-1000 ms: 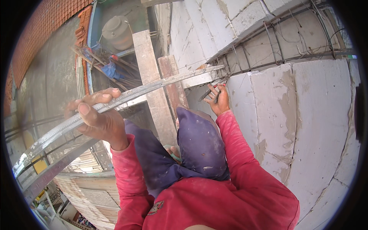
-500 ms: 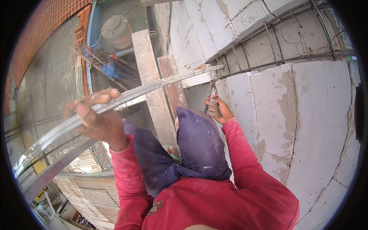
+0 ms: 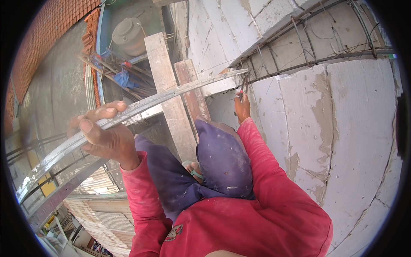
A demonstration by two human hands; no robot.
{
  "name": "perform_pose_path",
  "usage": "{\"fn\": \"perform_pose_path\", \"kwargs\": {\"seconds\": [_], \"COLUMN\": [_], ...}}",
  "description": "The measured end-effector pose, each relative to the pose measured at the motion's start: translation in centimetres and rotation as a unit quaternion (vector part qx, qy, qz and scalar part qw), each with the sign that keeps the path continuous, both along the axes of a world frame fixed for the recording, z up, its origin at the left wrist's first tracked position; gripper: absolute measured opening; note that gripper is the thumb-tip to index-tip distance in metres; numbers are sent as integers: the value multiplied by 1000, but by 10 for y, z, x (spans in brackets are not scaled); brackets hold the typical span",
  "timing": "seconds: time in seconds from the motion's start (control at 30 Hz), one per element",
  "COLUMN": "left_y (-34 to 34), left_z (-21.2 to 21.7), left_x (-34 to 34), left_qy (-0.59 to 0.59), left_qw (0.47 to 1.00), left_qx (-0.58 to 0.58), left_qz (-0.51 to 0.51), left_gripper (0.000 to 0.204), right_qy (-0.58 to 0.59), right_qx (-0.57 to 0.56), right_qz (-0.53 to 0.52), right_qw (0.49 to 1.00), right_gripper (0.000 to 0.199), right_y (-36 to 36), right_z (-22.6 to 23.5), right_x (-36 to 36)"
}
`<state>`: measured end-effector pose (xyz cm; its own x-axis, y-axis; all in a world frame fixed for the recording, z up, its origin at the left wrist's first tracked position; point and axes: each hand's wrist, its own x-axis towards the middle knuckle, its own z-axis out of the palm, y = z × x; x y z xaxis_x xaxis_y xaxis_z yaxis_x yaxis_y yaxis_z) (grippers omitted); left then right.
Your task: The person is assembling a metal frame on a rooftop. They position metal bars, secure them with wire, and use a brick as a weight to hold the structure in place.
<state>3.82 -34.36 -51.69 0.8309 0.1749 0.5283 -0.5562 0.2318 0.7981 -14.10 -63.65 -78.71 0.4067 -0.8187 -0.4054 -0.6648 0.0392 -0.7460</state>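
Head view: high against a white block wall (image 3: 342, 141), a person's left hand (image 3: 107, 137) wraps its fingers (image 3: 100, 113) over a long grey metal strip (image 3: 141, 105) running from lower left up to the rebar cage (image 3: 299, 51). The strip looks stiff yet springy and likely heavy over its length, so a mid-span grip seems sound. The right hand (image 3: 242, 107) closes around small pliers (image 3: 240, 91) at the strip's far end. Compared with half a second ago, that hand sits higher, nearer the rebar; the left grip is unchanged.
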Motion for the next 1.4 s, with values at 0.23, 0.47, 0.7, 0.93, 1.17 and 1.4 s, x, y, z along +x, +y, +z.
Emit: {"fn": "perform_pose_path", "kwargs": {"seconds": [0.23,0.47,0.7,0.93,1.17,1.4], "left_y": [6,0,5,2,0,1], "left_z": [-5,1,-3,-3,-2,-3], "left_x": [2,3,-1,-1,-3,-1], "left_qy": [-12,-12,-9,-14,-10,-14], "left_qw": [1000,1000,1000,1000,1000,1000], "left_qx": [9,21,7,-9,-4,-10], "left_qz": [-14,16,-19,-17,-9,-10], "left_gripper": [24,27,23,22,21,22], "right_qy": [-28,-34,-196,-147,21,137], "right_qx": [73,-75,191,318,-77,-103], "right_qz": [-29,-21,-116,-23,-57,80], "right_qw": [996,996,955,937,995,982], "right_gripper": [38,38,29,44,58,53], "right_y": [3,-8,1,-18,6,-7], "right_z": [21,-7,49,56,34,31], "right_x": [4,-13,-15,-23,-9,-21]}}
